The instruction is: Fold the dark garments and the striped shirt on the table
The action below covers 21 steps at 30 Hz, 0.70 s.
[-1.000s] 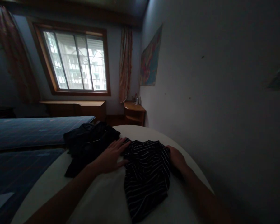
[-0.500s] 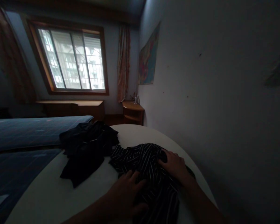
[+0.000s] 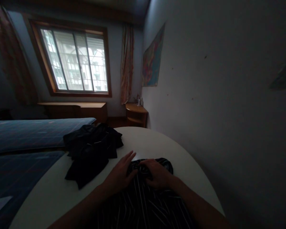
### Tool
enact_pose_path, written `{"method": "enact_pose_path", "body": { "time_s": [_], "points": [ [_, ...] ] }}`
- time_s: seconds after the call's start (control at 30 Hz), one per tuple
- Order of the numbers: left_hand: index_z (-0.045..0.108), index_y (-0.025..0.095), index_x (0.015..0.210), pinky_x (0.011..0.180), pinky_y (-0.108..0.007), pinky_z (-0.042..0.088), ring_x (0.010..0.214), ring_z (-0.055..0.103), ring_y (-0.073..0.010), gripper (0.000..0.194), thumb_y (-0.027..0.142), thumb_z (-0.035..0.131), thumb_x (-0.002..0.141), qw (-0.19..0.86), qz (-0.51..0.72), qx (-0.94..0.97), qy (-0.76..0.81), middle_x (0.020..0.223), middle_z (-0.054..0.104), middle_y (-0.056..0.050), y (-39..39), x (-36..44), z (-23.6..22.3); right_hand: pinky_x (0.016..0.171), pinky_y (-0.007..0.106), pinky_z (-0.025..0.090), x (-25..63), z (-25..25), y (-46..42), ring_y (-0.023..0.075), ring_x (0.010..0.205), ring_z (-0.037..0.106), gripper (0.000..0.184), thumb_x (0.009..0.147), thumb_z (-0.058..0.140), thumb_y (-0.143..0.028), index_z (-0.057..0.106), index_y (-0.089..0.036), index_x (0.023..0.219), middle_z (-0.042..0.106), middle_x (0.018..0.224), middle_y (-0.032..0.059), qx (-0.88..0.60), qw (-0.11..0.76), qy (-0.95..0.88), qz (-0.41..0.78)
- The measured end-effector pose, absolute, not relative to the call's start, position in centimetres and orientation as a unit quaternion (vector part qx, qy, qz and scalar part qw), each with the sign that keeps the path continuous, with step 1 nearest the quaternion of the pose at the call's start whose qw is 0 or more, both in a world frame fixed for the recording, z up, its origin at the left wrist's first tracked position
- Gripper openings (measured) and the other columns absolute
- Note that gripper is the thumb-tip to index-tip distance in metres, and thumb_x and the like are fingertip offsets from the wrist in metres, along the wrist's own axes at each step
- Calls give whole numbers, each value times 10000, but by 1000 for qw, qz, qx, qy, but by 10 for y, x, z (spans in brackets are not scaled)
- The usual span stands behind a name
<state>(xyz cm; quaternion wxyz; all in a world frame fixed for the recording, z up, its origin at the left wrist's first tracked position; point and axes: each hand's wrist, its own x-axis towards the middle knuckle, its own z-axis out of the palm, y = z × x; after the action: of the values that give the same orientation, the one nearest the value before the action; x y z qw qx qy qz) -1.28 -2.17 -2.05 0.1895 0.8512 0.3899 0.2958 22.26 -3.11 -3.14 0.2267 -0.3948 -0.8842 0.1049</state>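
A black garment with thin white stripes (image 3: 143, 200) lies rumpled on the round white table (image 3: 143, 136), running down to the bottom of the view. My left hand (image 3: 121, 173) rests at its upper left edge, fingers stretched out and thumb apart over the cloth. On the bunched upper end, my right hand (image 3: 157, 173) has its fingers curled into the fabric. Both hands are close together, the right one slightly overlapping the middle of the cloth. What kind of garment it is, I cannot tell.
Dark clothing (image 3: 92, 149) lies heaped on the table's left side. A bed with a blue checked cover (image 3: 38, 133) stands to the left. The wall (image 3: 216, 127) runs close along the right. A desk (image 3: 90, 106) and a corner shelf (image 3: 136, 108) stand under the window.
My left hand has moved up to the garment's top edge, and my right hand has moved left and slightly down. The striped cloth has been drawn closer and its spread left part gathered in.
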Motion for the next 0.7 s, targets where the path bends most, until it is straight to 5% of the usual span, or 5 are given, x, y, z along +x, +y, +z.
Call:
{"method": "enact_pose_path", "body": {
  "time_s": [0.1,0.3,0.4,0.5,0.7],
  "points": [
    [314,215,1510,1101,-417,385,1317,491,-253,629,381,482,927,246,231,843,418,1462,499,-111,-5,-23,-36,1036,435,390,211,-31,-18,277,1170,559,599,715,660,-311,537,-148,1278,636,1226,141,-355,224,-904,84],
    [654,229,1160,917,-315,472,1052,639,-239,363,249,593,802,250,157,871,393,1144,701,-50,-3,-38,-23,1120,493,247,240,-38,6,303,1305,433,662,752,694,-465,508,-178,1320,533,1384,153,-502,259,-825,-40],
    [702,211,998,716,-256,472,855,656,-208,272,394,635,808,320,86,869,367,934,724,-7,-5,-48,-9,1107,458,274,254,-44,2,295,1322,422,597,860,585,-502,515,-160,1344,515,1413,155,-593,247,-766,-31],
    [699,168,821,569,-241,409,669,611,-172,496,590,454,904,337,83,849,398,738,677,-4,0,-54,-3,1067,456,326,253,-47,-6,293,1274,469,584,889,540,-537,537,-184,1353,576,1353,133,-620,216,-754,34],
    [527,219,1360,891,-332,475,1052,633,-252,544,450,565,869,177,261,814,488,1269,642,-90,13,-50,-26,1109,519,260,227,-49,-13,310,1358,396,649,915,502,-503,386,-224,1489,526,1439,116,-559,207,-798,93]
  ]
}}
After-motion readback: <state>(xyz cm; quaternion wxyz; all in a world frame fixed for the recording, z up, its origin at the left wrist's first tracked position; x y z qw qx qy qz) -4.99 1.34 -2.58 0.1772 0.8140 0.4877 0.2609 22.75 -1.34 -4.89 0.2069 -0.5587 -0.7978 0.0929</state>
